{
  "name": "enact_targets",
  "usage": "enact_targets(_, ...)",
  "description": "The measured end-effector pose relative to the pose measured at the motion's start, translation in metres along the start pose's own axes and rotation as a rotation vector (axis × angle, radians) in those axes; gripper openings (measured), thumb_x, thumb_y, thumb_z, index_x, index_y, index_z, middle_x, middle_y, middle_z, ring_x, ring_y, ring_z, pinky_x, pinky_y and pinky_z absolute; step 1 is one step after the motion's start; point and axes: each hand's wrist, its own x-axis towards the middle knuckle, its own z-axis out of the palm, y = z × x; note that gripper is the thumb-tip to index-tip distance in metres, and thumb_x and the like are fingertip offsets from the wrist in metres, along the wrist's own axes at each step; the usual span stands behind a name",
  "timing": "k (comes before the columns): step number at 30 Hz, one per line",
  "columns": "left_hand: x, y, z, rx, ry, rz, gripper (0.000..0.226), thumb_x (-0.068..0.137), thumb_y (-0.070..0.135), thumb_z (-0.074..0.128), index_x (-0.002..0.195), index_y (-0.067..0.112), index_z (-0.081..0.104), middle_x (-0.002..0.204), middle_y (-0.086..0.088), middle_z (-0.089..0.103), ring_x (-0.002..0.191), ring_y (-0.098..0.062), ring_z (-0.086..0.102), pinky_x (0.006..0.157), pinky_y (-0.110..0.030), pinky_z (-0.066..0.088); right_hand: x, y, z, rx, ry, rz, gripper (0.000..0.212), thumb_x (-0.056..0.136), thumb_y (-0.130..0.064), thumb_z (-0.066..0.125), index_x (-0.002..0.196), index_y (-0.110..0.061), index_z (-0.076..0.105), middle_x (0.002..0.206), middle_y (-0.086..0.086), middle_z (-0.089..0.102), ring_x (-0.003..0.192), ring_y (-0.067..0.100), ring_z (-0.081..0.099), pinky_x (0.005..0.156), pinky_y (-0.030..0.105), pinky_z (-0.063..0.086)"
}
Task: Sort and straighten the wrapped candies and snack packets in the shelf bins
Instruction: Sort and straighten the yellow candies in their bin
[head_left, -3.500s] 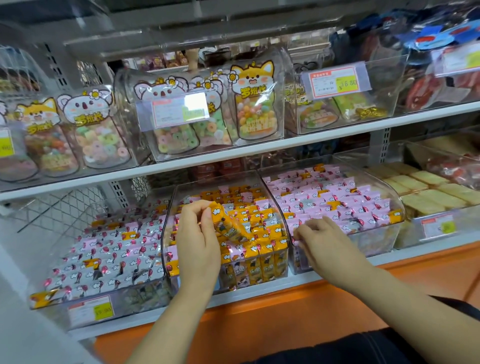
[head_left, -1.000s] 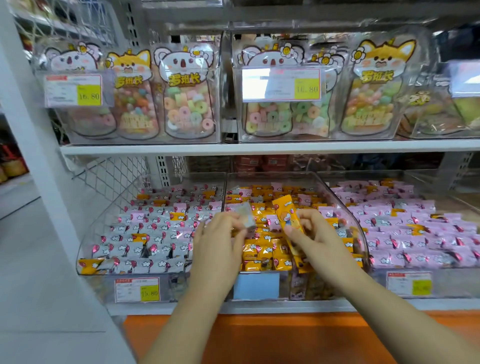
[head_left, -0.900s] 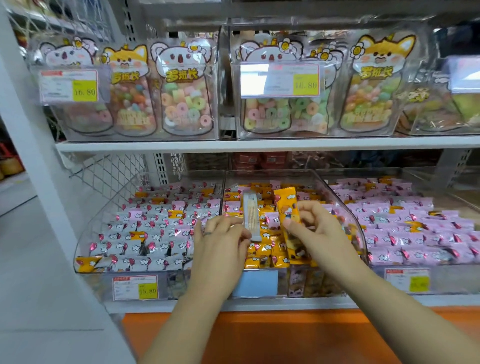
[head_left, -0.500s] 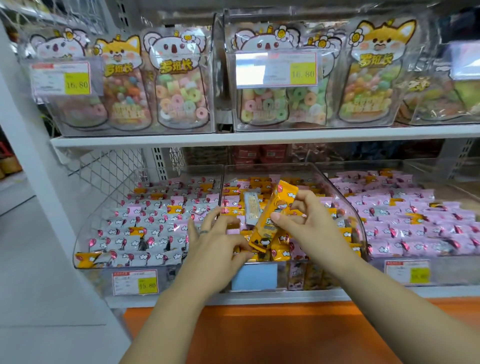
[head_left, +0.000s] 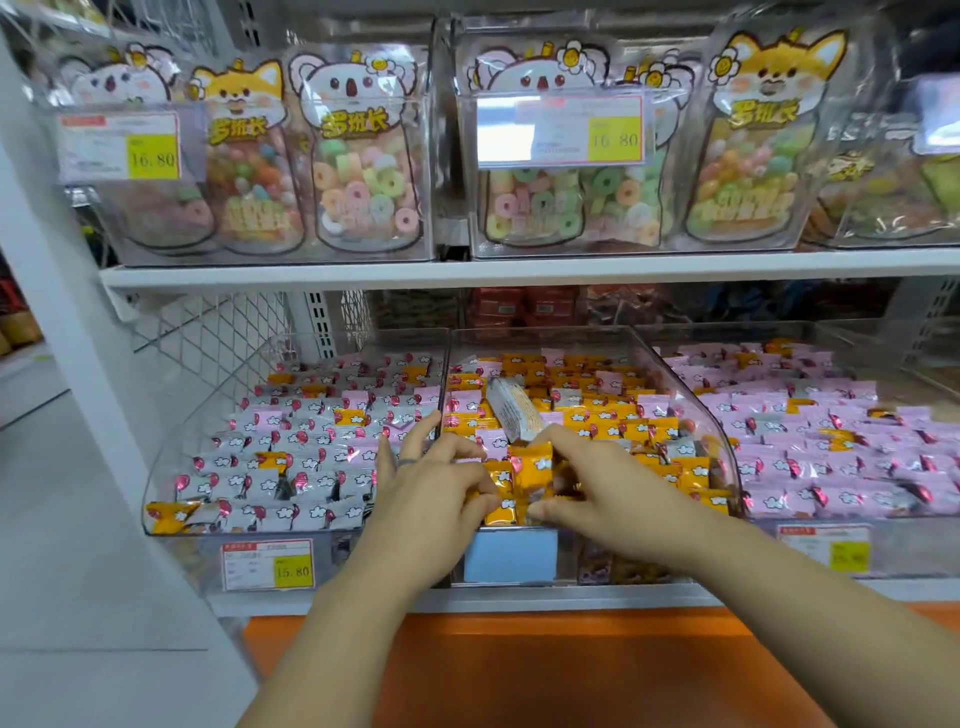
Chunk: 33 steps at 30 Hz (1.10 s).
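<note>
Left hand (head_left: 431, 493): fingers curled, pinched the orange packets (head_left: 531, 474) at the front of the middle bin (head_left: 680, 382); forefinger stretched out. Right hand (head_left: 597, 483): curled over the same packets, thumb beneath, just beside the left. Pale long packet (head_left: 511, 410): lay just beyond both hands. Pink-and-silver candies (head_left: 291, 441): lay outward of the left hand.

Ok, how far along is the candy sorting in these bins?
Partly done: the middle bin is mostly orange, in rows. In hand: the left hand and right hand pinch orange packets at its front. To do: a pale packet lies askew on top, and orange strays sit in the left bin and right bin.
</note>
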Motion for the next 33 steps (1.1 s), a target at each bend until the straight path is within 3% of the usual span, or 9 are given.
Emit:
enact_targets(4,0.000,0.001,0.001,-0.005,0.006,0.002,0.019,0.092,0.043,0.052,0.094,0.032,0.067,0.128,0.021,0.042,0.142,-0.009,0.001,0.115,-0.053,0.001,-0.002,0.004,0.006,-0.057,0.026,0.015,0.042,0.084,-0.035,0.067,0.116,-0.033,0.041,0.086,-0.011,0.053,0.073,0.002,0.049,0.059,0.013,0.037)
enact_targets(6,0.000,0.001,0.001,-0.012,0.012,0.003,0.018,0.092,0.042,0.052,0.094,0.032,0.067,0.129,0.020,0.043,0.142,-0.009,0.001,0.115,-0.053,0.001,-0.006,0.002,0.008,-0.065,0.101,-0.047,0.058,0.084,-0.037,0.066,0.132,-0.038,0.035,0.108,-0.016,0.053,0.088,-0.002,0.050,0.071,0.011,0.040)
enact_targets(8,0.000,0.000,0.001,-0.016,0.015,0.003,0.018,0.092,0.042,0.053,0.093,0.031,0.067,0.130,0.020,0.043,0.142,-0.009,0.001,0.115,-0.053,0.002,-0.008,-0.001,0.008,-0.111,0.217,-0.160,0.048,0.087,-0.035,0.063,0.131,-0.033,0.043,0.120,-0.018,0.051,0.102,-0.004,0.048,0.085,0.012,0.041)
enact_targets(10,0.000,0.000,0.002,-0.024,0.021,0.005,0.017,0.092,0.041,0.053,0.093,0.030,0.066,0.129,0.019,0.044,0.142,-0.010,0.002,0.115,-0.052,0.004,-0.007,0.000,0.008,-0.184,0.271,-0.216,0.032,0.088,-0.033,0.062,0.119,-0.025,0.058,0.113,-0.012,0.059,0.101,0.003,0.053,0.087,0.020,0.046)
enact_targets(14,-0.001,0.000,0.004,-0.056,0.044,0.013,0.015,0.091,0.039,0.055,0.089,0.029,0.066,0.127,0.018,0.046,0.142,-0.010,0.003,0.115,-0.050,0.007,-0.002,0.010,0.011,-0.313,0.160,-0.240,0.024,0.088,-0.035,0.062,0.106,-0.020,0.067,0.100,-0.006,0.064,0.094,0.008,0.056,0.084,0.030,0.049)
enact_targets(20,-0.003,-0.001,0.006,-0.058,0.063,0.026,0.015,0.091,0.039,0.055,0.088,0.028,0.065,0.128,0.018,0.046,0.143,-0.011,0.003,0.114,-0.051,0.008,0.006,0.010,-0.002,-0.388,0.007,-0.250,0.024,0.091,-0.034,0.057,0.109,-0.021,0.068,0.100,-0.006,0.065,0.095,0.009,0.054,0.087,0.028,0.046)
enact_targets(27,-0.004,-0.001,0.006,-0.071,0.074,0.027,0.013,0.091,0.038,0.056,0.087,0.028,0.064,0.127,0.017,0.047,0.143,-0.012,0.004,0.115,-0.050,0.007,-0.002,0.016,0.013,-0.487,-0.026,-0.247,0.027,0.097,-0.031,0.045,0.100,-0.019,0.069,0.099,-0.004,0.066,0.095,0.014,0.055,0.089,0.034,0.045)
enact_targets(33,-0.004,0.001,0.007,-0.026,0.062,0.021,0.016,0.090,0.041,0.055,0.090,0.031,0.067,0.129,0.017,0.046,0.143,-0.012,0.003,0.115,-0.051,0.007,0.004,0.007,0.002,-0.492,-0.134,-0.205,0.026,0.096,-0.031,0.047,0.097,-0.020,0.070,0.096,-0.006,0.066,0.092,0.011,0.056,0.086,0.034,0.047)
